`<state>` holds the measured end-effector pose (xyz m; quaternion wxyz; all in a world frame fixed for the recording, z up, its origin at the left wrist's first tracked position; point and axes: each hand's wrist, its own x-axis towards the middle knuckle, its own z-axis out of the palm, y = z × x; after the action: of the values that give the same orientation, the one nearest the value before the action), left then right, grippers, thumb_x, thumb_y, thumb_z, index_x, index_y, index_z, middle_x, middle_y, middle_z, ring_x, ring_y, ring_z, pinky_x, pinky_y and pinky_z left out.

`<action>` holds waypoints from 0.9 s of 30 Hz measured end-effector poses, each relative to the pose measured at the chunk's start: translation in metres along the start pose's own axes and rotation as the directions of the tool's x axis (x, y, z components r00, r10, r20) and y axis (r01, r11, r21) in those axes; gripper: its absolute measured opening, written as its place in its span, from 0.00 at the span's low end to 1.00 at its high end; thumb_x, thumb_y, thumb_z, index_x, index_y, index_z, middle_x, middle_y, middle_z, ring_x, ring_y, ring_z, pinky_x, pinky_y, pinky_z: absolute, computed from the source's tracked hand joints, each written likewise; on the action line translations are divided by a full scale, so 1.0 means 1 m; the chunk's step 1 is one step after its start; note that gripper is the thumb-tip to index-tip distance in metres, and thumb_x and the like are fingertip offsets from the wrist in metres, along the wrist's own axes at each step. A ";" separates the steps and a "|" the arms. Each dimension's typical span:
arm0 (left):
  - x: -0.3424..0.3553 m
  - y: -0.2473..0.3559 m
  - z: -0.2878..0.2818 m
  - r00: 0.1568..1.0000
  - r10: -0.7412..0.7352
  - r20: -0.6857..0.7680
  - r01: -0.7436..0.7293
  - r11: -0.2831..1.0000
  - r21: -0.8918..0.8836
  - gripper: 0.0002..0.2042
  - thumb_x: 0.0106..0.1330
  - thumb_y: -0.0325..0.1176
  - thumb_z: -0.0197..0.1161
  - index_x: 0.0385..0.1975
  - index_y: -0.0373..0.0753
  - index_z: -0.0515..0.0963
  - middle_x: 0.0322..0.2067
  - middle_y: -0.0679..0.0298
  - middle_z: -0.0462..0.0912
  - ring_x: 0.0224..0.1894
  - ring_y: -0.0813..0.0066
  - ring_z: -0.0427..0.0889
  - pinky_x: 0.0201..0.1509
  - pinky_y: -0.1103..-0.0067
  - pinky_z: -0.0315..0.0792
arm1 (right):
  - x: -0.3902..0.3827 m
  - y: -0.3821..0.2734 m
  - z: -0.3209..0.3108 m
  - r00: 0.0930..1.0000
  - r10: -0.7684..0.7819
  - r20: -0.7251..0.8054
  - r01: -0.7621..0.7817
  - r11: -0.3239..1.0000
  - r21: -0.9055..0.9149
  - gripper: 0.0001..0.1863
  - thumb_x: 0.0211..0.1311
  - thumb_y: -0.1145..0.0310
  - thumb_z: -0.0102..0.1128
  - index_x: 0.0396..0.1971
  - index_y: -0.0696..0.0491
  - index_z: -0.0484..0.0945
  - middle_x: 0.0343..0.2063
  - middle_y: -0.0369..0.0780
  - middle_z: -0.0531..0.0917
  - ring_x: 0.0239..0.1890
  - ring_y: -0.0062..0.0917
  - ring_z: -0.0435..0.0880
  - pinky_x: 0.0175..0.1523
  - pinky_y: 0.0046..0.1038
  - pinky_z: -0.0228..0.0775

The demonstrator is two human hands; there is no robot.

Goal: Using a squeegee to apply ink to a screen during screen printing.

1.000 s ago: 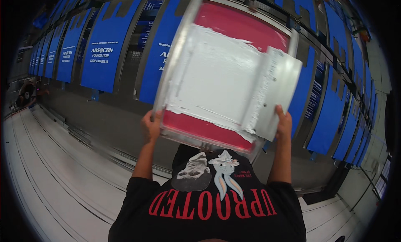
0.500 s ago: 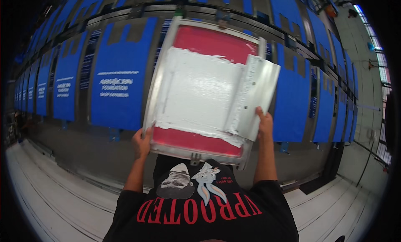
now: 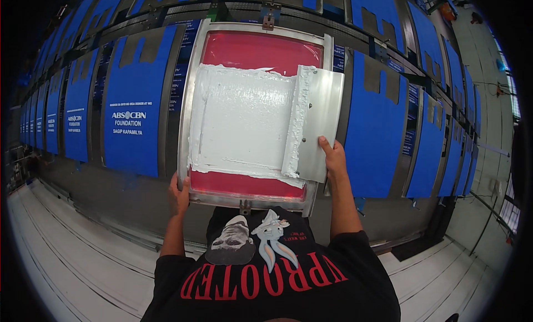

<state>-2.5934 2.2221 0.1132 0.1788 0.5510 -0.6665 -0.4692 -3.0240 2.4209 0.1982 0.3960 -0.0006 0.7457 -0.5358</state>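
A flat blue rectangular panel (image 3: 139, 89) lay at nine o'clock from the silver rectangular metal frame (image 3: 187, 111). The bare left hand (image 3: 179, 195) grasped its rim at seven o'clock. Thick white paste (image 3: 244, 119) covered the central red sheet (image 3: 250, 186). At three o'clock sat a flat silver metal blade (image 3: 322, 111), its outer edge gripped by the bare right hand (image 3: 335, 156).

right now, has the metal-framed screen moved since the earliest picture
Yes, rightward in this view: the metal-framed screen partly covered the blue panel on its left; now it is right of that panel, not covering it.
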 end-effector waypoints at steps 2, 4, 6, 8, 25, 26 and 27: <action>-0.004 -0.004 0.002 0.992 0.084 -0.098 -0.074 0.992 0.104 0.24 0.68 0.48 0.61 0.54 0.34 0.74 0.40 0.54 0.83 0.44 0.63 0.81 0.49 0.71 0.73 | 0.001 -0.012 0.002 0.999 0.005 0.033 -0.003 0.999 -0.035 0.26 0.61 0.52 0.68 0.46 0.60 0.79 0.38 0.39 0.84 0.37 0.23 0.82 0.44 0.28 0.75; -0.019 0.000 0.002 0.968 0.171 -0.184 -0.129 0.967 0.217 0.23 0.68 0.45 0.62 0.55 0.34 0.74 0.41 0.53 0.83 0.45 0.61 0.81 0.50 0.71 0.73 | 0.001 -0.041 0.008 0.988 -0.070 0.141 0.109 0.951 -0.288 0.24 0.58 0.54 0.69 0.45 0.60 0.80 0.35 0.41 0.85 0.38 0.24 0.83 0.45 0.28 0.75; -0.050 0.025 0.002 0.991 0.099 -0.090 -0.072 0.962 0.264 0.19 0.66 0.37 0.65 0.52 0.33 0.76 0.41 0.51 0.82 0.43 0.59 0.83 0.47 0.71 0.75 | 0.006 -0.077 0.023 0.970 -0.080 0.230 0.189 0.844 -0.501 0.24 0.57 0.56 0.70 0.45 0.60 0.81 0.34 0.44 0.85 0.38 0.27 0.84 0.46 0.29 0.75; -0.096 0.014 0.018 0.950 0.188 0.248 -0.229 0.962 0.146 0.14 0.64 0.33 0.66 0.46 0.33 0.78 0.39 0.53 0.82 0.37 0.61 0.84 0.40 0.71 0.77 | 0.020 -0.105 0.053 0.920 -0.124 0.372 0.372 0.579 -0.726 0.22 0.55 0.59 0.69 0.45 0.59 0.80 0.32 0.49 0.85 0.36 0.34 0.85 0.46 0.34 0.76; -0.123 0.051 0.066 0.708 -0.411 0.574 0.632 0.732 -0.254 0.13 0.63 0.35 0.68 0.41 0.32 0.83 0.30 0.64 0.87 0.31 0.84 0.81 0.34 0.82 0.74 | -0.060 -0.065 0.105 0.631 -0.182 0.754 0.767 0.005 -0.641 0.21 0.47 0.73 0.65 0.45 0.51 0.80 0.37 0.40 0.86 0.38 0.30 0.82 0.58 0.34 0.62; -0.118 0.048 0.067 0.727 -0.392 0.564 0.589 0.778 -0.218 0.14 0.60 0.38 0.71 0.37 0.32 0.83 0.27 0.64 0.85 0.26 0.79 0.81 0.31 0.79 0.75 | -0.073 -0.061 0.108 0.684 -0.093 0.723 0.728 0.037 -0.684 0.20 0.47 0.74 0.64 0.45 0.51 0.80 0.38 0.40 0.86 0.38 0.31 0.82 0.57 0.34 0.62; -0.115 0.047 0.063 0.722 -0.392 0.570 0.590 0.779 -0.211 0.14 0.60 0.38 0.71 0.37 0.32 0.83 0.27 0.64 0.85 0.26 0.79 0.81 0.31 0.79 0.75 | -0.083 -0.057 0.110 0.691 -0.092 0.717 0.722 0.041 -0.691 0.20 0.47 0.74 0.64 0.45 0.51 0.80 0.38 0.40 0.86 0.38 0.31 0.82 0.57 0.34 0.62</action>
<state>-2.6293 2.3506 0.1529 -0.0295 0.5255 -0.4113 -0.7442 -2.9260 2.3437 0.2800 0.2942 -0.6073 0.7378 -0.0162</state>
